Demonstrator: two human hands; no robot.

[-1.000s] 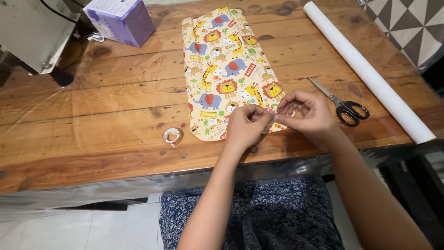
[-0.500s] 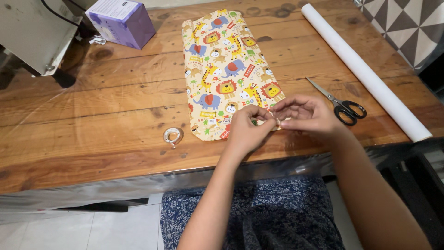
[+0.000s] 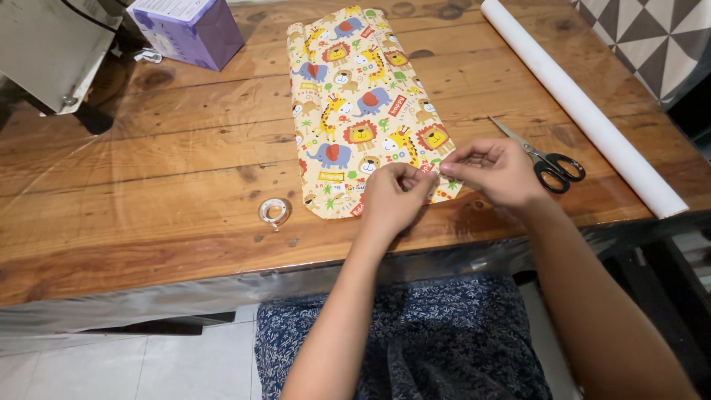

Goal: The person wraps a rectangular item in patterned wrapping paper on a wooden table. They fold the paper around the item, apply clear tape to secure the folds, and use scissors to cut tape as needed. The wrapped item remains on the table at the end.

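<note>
From the head view, the left hand (image 3: pixel 391 200) and right hand (image 3: pixel 495 172) meet fingertip to fingertip, pinching something too small to identify. Directly beneath them lies the animal-print wrapped parcel (image 3: pixel 363 104), stretching away across the bench (image 3: pixel 170 185). Scissors (image 3: pixel 544 159) lie just right of the right hand; a tape roll (image 3: pixel 272 211) sits left of the left hand.

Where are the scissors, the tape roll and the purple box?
scissors (image 3: pixel 552 164), head view, on the black handles.
tape roll (image 3: pixel 272 211), head view, on its clear ring.
purple box (image 3: pixel 215 33), head view, on its purple side.
</note>
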